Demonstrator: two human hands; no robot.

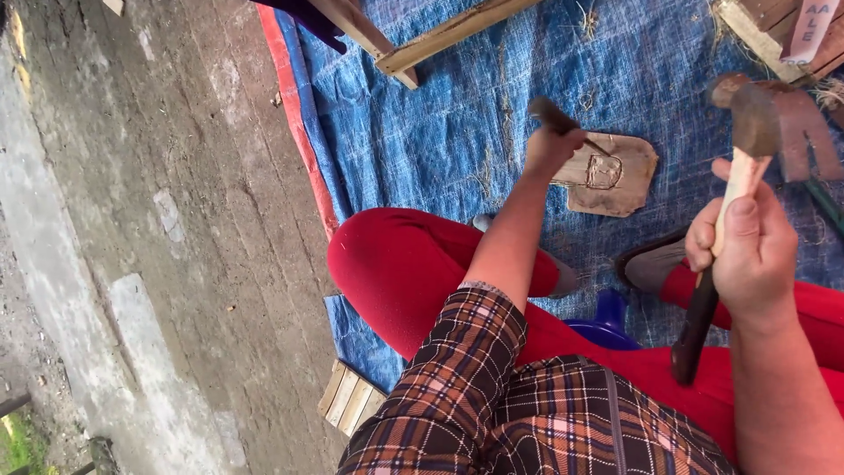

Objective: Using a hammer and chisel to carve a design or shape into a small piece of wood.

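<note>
Blue tarp (pixel 457 132) underneath; left hand (pixel 552 145) fingers grip a chisel (pixel 556 117) on wood (pixel 615 176) — right hand (pixel 747 251) fingers clench a hammer (pixel 743 149).

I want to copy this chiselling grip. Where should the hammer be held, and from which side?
Probably around the pale wooden handle just below the hammer head, as the right hand does, coming from the handle side. The head is raised and the dark lower handle pokes out below the fist, suggesting a short grip for controlled taps.

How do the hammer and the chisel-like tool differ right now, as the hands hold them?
The hammer in the right hand is raised clear of the wooden piece; the chisel-like tool in the left hand points at it. The hammer looks larger, with a pale handle; the tool is thin and dark. Each is gripped in one fist.
</note>
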